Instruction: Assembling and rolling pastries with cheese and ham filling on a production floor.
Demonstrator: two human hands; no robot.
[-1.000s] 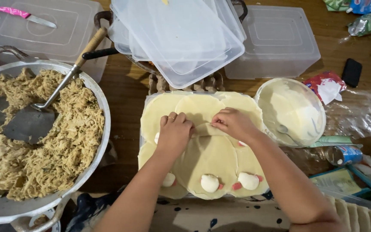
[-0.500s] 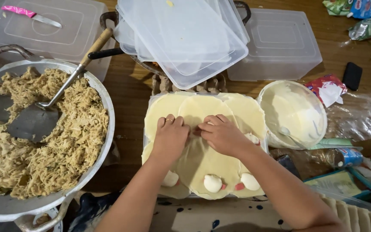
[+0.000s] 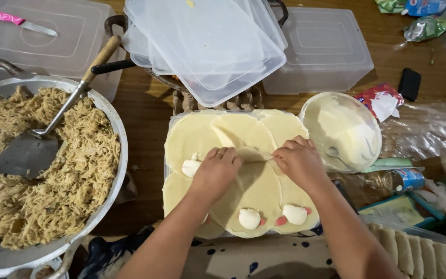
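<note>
Several round pale-yellow wrappers (image 3: 243, 134) lie overlapping on a flat board. My left hand (image 3: 216, 170) and my right hand (image 3: 299, 161) both pinch the top edge of the middle wrapper (image 3: 256, 191), folding it over. White egg pieces (image 3: 249, 218) and a red sausage bit (image 3: 281, 220) sit near the wrappers' near edges. Another white piece (image 3: 191, 167) lies just left of my left hand.
A big metal pan (image 3: 110, 111) of shredded filling with a spatula (image 3: 27, 152) stands left. A bowl (image 3: 343, 129) of white paste with a spoon is right. Clear plastic lids (image 3: 207, 41), boxes (image 3: 318, 49), a knife (image 3: 19, 21) lie behind. Rolled pieces (image 3: 414, 250) lie at bottom right.
My hands slid together from the back edge of the wrappers toward the middle, drawing the wrapper's top edge over. A white piece beside the left hand is uncovered now.
</note>
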